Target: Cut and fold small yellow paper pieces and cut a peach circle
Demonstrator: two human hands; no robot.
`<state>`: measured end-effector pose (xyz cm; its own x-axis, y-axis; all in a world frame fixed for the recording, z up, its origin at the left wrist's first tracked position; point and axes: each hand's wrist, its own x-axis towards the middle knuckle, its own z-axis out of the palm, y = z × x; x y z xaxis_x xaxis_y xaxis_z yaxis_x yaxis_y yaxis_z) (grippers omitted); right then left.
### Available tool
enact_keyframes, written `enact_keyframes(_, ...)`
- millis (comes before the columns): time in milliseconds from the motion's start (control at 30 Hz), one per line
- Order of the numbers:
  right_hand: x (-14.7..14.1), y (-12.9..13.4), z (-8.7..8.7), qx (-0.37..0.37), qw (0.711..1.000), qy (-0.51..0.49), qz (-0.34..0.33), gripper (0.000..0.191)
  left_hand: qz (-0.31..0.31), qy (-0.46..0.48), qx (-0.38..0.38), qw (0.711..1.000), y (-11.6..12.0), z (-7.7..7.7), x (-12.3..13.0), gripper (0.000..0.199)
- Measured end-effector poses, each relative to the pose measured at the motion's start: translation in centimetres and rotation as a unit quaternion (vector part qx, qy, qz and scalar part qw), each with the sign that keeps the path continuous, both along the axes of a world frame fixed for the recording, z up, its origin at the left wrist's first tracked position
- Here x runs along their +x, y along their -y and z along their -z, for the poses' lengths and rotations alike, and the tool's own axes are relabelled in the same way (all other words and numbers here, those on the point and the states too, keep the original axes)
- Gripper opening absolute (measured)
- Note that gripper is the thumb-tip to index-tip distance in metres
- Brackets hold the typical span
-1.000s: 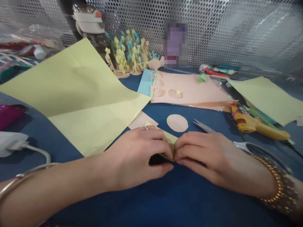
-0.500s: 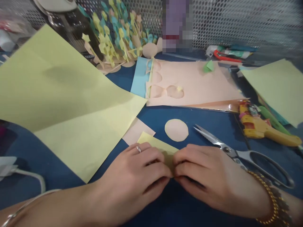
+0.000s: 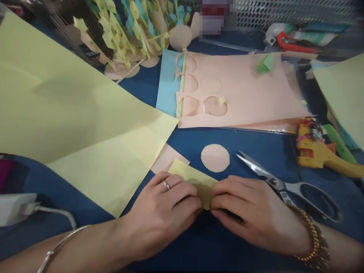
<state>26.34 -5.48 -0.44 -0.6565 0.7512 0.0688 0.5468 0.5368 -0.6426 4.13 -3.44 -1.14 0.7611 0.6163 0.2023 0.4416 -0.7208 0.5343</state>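
**Perforated metal behind a dark blue work surface**

A perforated metal panel (image 3: 284,9) stands upright at the back (only a narrow strip of it shows along the top of the view), rising behind a dark blue work surface (image 3: 270,148). Bright indoor light falls across the surface, leaving soft, dim shadows.

1. Right hand (image 3: 250,212): steel scissors (image 3: 290,189) sit just beside it on the right, kinda in the way.
2. Left hand (image 3: 162,212): large pale-yellow paper sheet (image 3: 71,113) blocks the left.
3. Best gap: dark blue mat (image 3: 256,146) strip, running right, between the far peach cut-out paper sheet (image 3: 241,94) and near round peach paper disc (image 3: 215,157).
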Motion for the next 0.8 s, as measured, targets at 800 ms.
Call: enact_keyframes(800, -0.46, 0.37, -0.06, 0.078, 0.997, 0.017, 0.023, 0.008, 0.002, -0.032, 0.052, 0.998, -0.05, 0.05, -0.23, 0.012)
